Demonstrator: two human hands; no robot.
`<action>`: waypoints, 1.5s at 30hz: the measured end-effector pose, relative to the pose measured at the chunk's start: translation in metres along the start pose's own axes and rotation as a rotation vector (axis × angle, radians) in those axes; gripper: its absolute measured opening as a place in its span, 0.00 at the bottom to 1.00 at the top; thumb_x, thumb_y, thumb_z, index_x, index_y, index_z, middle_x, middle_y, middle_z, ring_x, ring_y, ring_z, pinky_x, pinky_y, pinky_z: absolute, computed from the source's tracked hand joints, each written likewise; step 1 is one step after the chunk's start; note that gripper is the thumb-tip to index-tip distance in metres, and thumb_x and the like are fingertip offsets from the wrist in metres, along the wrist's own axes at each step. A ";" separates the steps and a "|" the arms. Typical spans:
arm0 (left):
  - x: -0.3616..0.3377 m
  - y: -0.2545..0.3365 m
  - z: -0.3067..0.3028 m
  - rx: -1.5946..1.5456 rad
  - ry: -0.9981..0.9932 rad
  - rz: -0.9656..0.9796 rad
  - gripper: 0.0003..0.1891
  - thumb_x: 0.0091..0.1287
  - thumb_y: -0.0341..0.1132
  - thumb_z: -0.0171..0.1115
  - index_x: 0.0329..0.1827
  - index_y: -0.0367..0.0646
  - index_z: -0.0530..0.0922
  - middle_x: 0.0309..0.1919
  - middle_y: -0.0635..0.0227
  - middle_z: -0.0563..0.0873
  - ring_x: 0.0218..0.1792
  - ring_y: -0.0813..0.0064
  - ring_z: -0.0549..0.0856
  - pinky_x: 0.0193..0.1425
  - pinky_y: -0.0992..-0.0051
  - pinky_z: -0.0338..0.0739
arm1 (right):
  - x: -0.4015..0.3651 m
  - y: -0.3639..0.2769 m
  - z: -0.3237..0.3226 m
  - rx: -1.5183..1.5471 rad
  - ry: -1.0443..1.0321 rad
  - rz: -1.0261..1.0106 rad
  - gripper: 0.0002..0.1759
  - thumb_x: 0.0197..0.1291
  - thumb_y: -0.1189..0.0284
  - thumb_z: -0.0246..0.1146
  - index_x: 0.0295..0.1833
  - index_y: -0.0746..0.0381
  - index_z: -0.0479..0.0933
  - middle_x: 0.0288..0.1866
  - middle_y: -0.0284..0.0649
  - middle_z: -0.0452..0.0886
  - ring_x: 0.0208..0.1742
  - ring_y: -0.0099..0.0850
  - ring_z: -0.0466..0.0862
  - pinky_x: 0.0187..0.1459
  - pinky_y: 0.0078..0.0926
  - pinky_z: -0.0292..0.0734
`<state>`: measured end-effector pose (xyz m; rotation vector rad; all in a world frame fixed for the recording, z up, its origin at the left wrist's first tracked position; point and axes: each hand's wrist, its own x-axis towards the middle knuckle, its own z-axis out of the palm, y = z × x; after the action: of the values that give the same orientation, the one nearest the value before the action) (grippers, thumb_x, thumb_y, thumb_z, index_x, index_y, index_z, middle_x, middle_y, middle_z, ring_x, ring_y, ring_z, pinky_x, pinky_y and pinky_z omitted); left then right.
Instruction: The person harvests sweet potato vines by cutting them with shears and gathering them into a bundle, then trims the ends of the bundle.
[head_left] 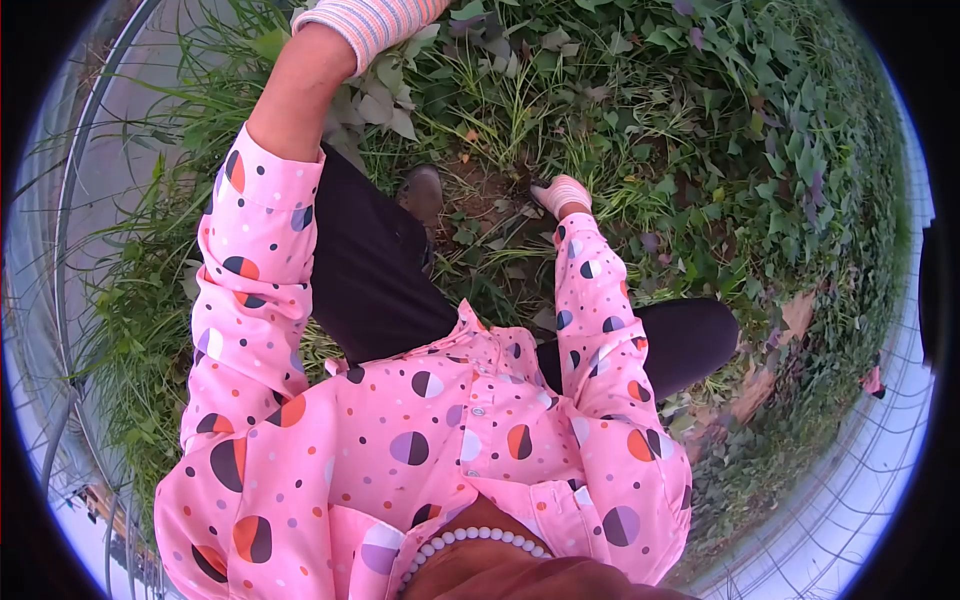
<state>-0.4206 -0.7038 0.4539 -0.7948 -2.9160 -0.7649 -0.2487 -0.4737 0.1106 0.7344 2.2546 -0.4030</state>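
Note:
At the top left, my left hand (375,22) wears a white glove with pink and grey stripes; its fingers are cut off by the top edge, near broad leaves (378,108). My right hand (563,196), in a similar striped glove, is low over a patch of bare soil (485,190) among grass. Its fingers look closed, and something small and dark shows at their tips, too small to name. Green leafy vines (700,150) spread beyond and to the right of this hand.
A dark shoe (422,195) stands on the soil between the hands. Both knees, in dark trousers (370,270), are bent. Wire mesh (68,200) curves along the left side and more wire (850,480) is at the lower right. Tall grass (150,340) grows at the left.

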 end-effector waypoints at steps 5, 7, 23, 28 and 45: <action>-0.003 0.006 0.002 -0.052 -0.032 0.042 0.12 0.57 0.36 0.61 0.37 0.36 0.82 0.24 0.49 0.84 0.28 0.57 0.87 0.33 0.64 0.81 | -0.010 -0.015 -0.007 -0.197 0.014 -0.057 0.32 0.56 0.45 0.61 0.53 0.62 0.81 0.53 0.47 0.83 0.55 0.42 0.83 0.56 0.38 0.77; -0.003 0.008 0.000 -0.050 -0.032 0.035 0.11 0.57 0.35 0.61 0.37 0.36 0.81 0.24 0.48 0.84 0.28 0.57 0.87 0.33 0.64 0.81 | -0.006 -0.020 -0.009 -0.225 0.020 -0.059 0.32 0.57 0.46 0.61 0.54 0.62 0.81 0.54 0.46 0.83 0.56 0.42 0.83 0.56 0.39 0.76; -0.005 0.007 0.000 -0.008 -0.006 0.076 0.11 0.56 0.36 0.62 0.36 0.36 0.82 0.29 0.46 0.84 0.35 0.49 0.86 0.39 0.61 0.80 | 0.048 0.022 0.019 0.082 0.055 -0.093 0.32 0.56 0.46 0.59 0.50 0.65 0.81 0.47 0.53 0.83 0.50 0.50 0.82 0.52 0.38 0.77; -0.003 0.020 -0.004 -0.058 -0.103 -0.036 0.10 0.56 0.36 0.63 0.35 0.38 0.82 0.27 0.49 0.84 0.32 0.52 0.86 0.36 0.62 0.80 | 0.055 0.004 0.026 1.081 0.181 -0.156 0.22 0.54 0.59 0.66 0.45 0.67 0.83 0.29 0.41 0.85 0.29 0.30 0.82 0.34 0.29 0.76; 0.000 0.012 0.016 0.034 -0.032 0.195 0.08 0.56 0.35 0.61 0.30 0.39 0.80 0.25 0.50 0.84 0.31 0.50 0.84 0.37 0.60 0.78 | 0.068 -0.076 0.027 0.148 0.186 0.059 0.17 0.57 0.65 0.64 0.50 0.61 0.79 0.52 0.52 0.83 0.55 0.45 0.83 0.55 0.40 0.78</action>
<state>-0.4131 -0.6870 0.4450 -1.0769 -2.8147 -0.6891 -0.3200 -0.5200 0.0483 0.9468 2.3886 -0.4951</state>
